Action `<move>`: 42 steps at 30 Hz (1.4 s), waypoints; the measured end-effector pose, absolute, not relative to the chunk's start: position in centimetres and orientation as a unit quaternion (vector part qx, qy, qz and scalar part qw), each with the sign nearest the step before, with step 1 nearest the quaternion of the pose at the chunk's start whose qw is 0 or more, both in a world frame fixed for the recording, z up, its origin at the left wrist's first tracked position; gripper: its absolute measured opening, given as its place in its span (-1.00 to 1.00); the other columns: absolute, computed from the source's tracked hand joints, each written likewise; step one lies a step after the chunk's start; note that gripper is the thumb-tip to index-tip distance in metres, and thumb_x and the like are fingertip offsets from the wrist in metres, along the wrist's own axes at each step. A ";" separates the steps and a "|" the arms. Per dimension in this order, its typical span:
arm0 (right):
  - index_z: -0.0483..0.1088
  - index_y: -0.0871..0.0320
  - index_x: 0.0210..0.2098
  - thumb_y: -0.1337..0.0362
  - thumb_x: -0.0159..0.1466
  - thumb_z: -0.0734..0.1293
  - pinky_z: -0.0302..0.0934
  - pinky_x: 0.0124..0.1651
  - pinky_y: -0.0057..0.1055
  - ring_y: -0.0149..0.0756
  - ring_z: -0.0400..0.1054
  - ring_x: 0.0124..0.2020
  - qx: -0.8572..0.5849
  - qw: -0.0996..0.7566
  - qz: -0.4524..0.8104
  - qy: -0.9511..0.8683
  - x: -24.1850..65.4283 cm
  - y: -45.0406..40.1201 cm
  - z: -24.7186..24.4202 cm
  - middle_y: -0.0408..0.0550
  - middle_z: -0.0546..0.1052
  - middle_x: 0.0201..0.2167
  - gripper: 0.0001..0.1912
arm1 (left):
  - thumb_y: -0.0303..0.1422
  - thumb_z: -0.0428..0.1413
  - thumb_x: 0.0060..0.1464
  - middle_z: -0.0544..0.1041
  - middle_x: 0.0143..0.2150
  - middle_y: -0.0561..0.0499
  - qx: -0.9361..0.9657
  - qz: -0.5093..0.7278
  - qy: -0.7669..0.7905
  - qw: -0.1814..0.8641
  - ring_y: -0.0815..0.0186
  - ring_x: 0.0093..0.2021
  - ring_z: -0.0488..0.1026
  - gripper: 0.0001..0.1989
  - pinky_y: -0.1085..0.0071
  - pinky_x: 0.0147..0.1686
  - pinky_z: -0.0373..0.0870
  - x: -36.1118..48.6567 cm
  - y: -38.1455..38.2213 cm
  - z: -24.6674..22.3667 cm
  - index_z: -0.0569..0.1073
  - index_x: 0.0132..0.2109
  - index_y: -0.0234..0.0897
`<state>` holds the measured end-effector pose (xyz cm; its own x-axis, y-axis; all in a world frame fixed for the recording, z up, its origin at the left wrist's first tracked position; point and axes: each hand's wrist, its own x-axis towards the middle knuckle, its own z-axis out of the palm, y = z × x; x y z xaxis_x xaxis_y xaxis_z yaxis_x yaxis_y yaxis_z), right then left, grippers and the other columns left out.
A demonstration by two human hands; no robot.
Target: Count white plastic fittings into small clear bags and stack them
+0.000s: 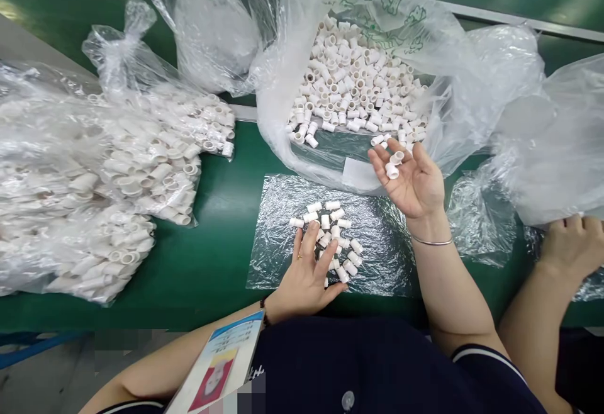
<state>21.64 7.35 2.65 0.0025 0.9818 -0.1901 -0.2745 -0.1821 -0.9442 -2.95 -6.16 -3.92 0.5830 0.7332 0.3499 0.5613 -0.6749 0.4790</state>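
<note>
My left hand [306, 272] lies palm down with spread fingers over a loose group of short white plastic pipe fittings [355, 258]. They rest on a flat clear plastic bag [278, 263] on the green surface. My right hand [413, 181] is turned palm up at the near edge of a large open plastic bag [278, 131]. A couple of white pipe fittings [392, 170] lie on its half-curled fingers. Inside the large bag is a heap of the same fittings [353, 80]. A small white paper slip [361, 173] shows at its front.
Filled clear bags of white fittings [160, 168] crowd the left of the green table [221, 212]. Crumpled empty-looking bags [481, 212] lie right of my forearm. Another person's hand [570, 244] rests at the far right, beside a large translucent bag [557, 143].
</note>
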 end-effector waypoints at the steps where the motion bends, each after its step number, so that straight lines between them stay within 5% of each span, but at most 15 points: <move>1: 0.44 -0.01 -0.07 -0.20 0.29 0.22 0.38 0.16 -0.06 -0.11 0.32 0.23 -0.469 0.522 0.615 -0.360 21.5 7.0 2.9 -0.04 0.52 0.02 -0.52 | -0.15 0.16 0.21 -0.49 0.51 -0.41 0.876 0.266 0.370 0.159 -0.27 0.51 -0.36 0.03 -0.41 0.31 -0.09 -3.0 -6.2 -3.9 -0.37 0.49 -0.35; 6: 0.46 0.02 -0.08 -0.17 0.35 0.19 0.32 0.24 -0.03 -0.13 0.40 0.15 -0.447 0.517 0.650 -0.331 20.2 4.7 2.8 -0.02 0.54 0.03 -0.54 | -0.17 0.17 0.20 -0.49 0.50 -0.43 0.877 0.261 0.370 0.159 -0.26 0.51 -0.38 0.03 -0.40 0.31 -0.09 -3.0 -6.2 -3.9 -0.35 0.49 -0.38; 12: 0.47 0.06 -0.09 -0.12 0.38 0.21 0.32 0.22 -0.03 -0.12 0.43 0.11 -0.488 0.407 0.637 -0.436 17.3 0.4 1.5 0.04 0.55 0.02 -0.57 | -0.20 0.19 0.17 -0.48 0.50 -0.43 0.874 0.265 0.374 0.163 -0.27 0.51 -0.36 0.05 -0.41 0.30 -0.08 -2.9 -6.2 -3.8 -0.36 0.49 -0.36; 17: 0.45 0.07 -0.05 0.14 0.39 0.24 0.33 0.13 -0.06 -0.14 0.43 0.01 -0.576 0.368 0.369 -0.630 19.3 2.9 3.1 0.05 0.53 -0.03 -0.76 | -0.18 0.17 0.20 -0.49 0.50 -0.43 0.875 0.265 0.372 0.160 -0.27 0.51 -0.36 0.03 -0.42 0.30 -0.08 -2.9 -6.2 -3.8 -0.37 0.49 -0.36; 21: 0.46 0.20 -0.03 0.34 0.33 0.22 0.29 0.07 0.00 0.00 0.40 -0.04 -0.691 0.225 0.109 -0.678 22.4 8.2 3.1 0.22 0.46 -0.07 -0.72 | -0.17 0.15 0.22 -0.48 0.51 -0.43 0.876 0.264 0.371 0.158 -0.26 0.51 -0.37 0.01 -0.41 0.31 -0.09 -2.9 -6.2 -3.9 -0.36 0.49 -0.36; 25: 0.43 0.23 0.09 0.33 0.27 0.31 0.29 0.00 0.00 0.07 0.38 -0.08 -0.710 0.123 0.065 -0.690 22.7 11.8 1.2 0.25 0.43 -0.08 -0.61 | -0.18 0.16 0.22 -0.49 0.50 -0.43 0.876 0.261 0.373 0.157 -0.24 0.51 -0.40 0.01 -0.40 0.31 -0.11 -2.9 -6.2 -3.9 -0.36 0.49 -0.37; 29: 0.49 0.22 0.00 0.32 0.29 0.28 0.27 -0.03 -0.01 0.08 0.37 -0.09 -0.703 0.101 0.051 -0.702 21.3 13.4 -0.1 0.27 0.41 -0.08 -0.69 | -0.18 0.17 0.20 -0.49 0.50 -0.44 0.877 0.262 0.372 0.155 -0.28 0.51 -0.38 0.03 -0.42 0.29 -0.07 -2.9 -6.2 -4.0 -0.37 0.49 -0.36; 33: 0.47 0.19 0.00 0.32 0.34 0.24 0.32 -0.03 -0.11 -0.08 0.40 -0.13 -0.694 0.176 0.107 -0.689 21.2 13.5 -0.1 0.19 0.42 -0.07 -0.71 | -0.18 0.19 0.18 -0.47 0.50 -0.46 0.876 0.266 0.371 0.153 -0.30 0.50 -0.36 0.05 -0.43 0.29 -0.07 -2.9 -6.2 -4.1 -0.36 0.49 -0.37; 37: 0.28 0.01 0.22 0.05 0.46 0.09 0.38 -0.22 -0.26 -0.23 0.44 -0.19 -0.646 0.336 0.246 -0.640 22.1 11.8 1.1 0.04 0.47 -0.08 -0.57 | -0.18 0.22 0.15 -0.46 0.50 -0.46 0.876 0.271 0.368 0.154 -0.32 0.50 -0.33 0.08 -0.43 0.30 -0.09 -2.9 -6.2 -4.1 -0.35 0.49 -0.34; 42: 0.26 0.03 0.25 -0.13 0.46 -0.07 0.41 -0.23 -0.26 -0.24 0.47 -0.15 -0.606 0.399 0.403 -0.558 22.9 9.1 2.7 0.08 0.51 -0.07 -0.39 | -0.19 0.18 0.19 -0.48 0.51 -0.42 0.874 0.271 0.370 0.158 -0.25 0.51 -0.38 0.02 -0.39 0.32 -0.13 -2.9 -6.2 -3.9 -0.34 0.49 -0.37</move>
<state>22.87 9.10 2.69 0.0525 0.9977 -0.0426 0.3548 -0.0585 -0.9331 -2.92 -6.18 -3.91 0.5783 0.7333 0.3576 0.5621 -0.6758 0.4768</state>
